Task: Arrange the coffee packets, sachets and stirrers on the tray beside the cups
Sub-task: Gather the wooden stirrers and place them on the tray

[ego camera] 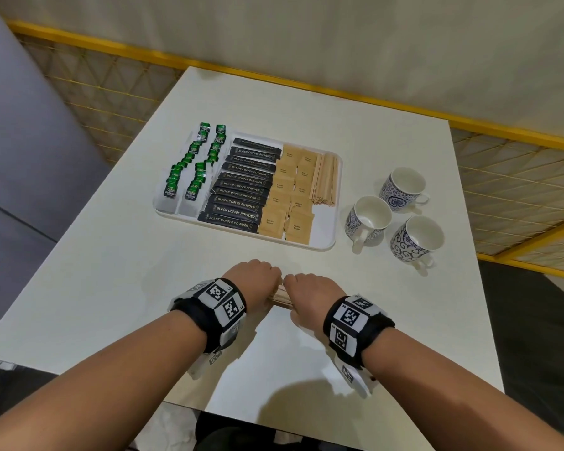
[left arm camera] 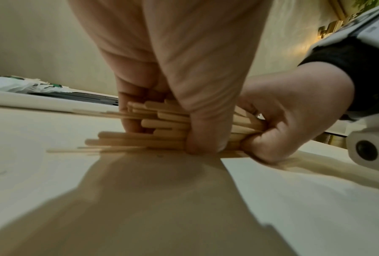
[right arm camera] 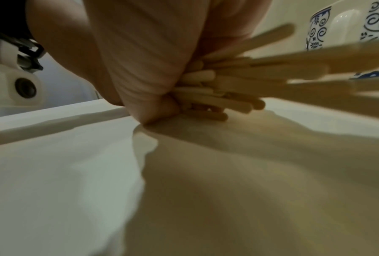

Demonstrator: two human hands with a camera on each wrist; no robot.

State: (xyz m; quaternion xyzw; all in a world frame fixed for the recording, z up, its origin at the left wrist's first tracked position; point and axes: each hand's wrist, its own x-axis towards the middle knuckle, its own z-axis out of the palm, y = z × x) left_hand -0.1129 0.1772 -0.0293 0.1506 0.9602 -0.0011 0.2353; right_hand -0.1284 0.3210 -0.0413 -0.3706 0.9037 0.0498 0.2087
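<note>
Both hands sit side by side on the white table, near its front. My left hand (ego camera: 258,276) and right hand (ego camera: 306,294) each grip one bundle of wooden stirrers (ego camera: 279,296) lying against the tabletop. In the left wrist view the stirrers (left arm camera: 153,128) stick out unevenly past the left fingers (left arm camera: 205,138), and the right hand (left arm camera: 289,121) clasps their other end. In the right wrist view the stirrers (right arm camera: 227,86) fan out to the right. Beyond the hands lies the white tray (ego camera: 328,236) with green tea sachets (ego camera: 192,167), black coffee packets (ego camera: 241,187), brown sugar sachets (ego camera: 290,196) and a row of stirrers (ego camera: 326,177).
Three blue-and-white cups (ego camera: 401,213) stand to the right of the tray. A yellow rail with wire mesh (ego camera: 502,177) runs behind and to the right of the table. The table's front edge (ego camera: 209,408) is close below my wrists.
</note>
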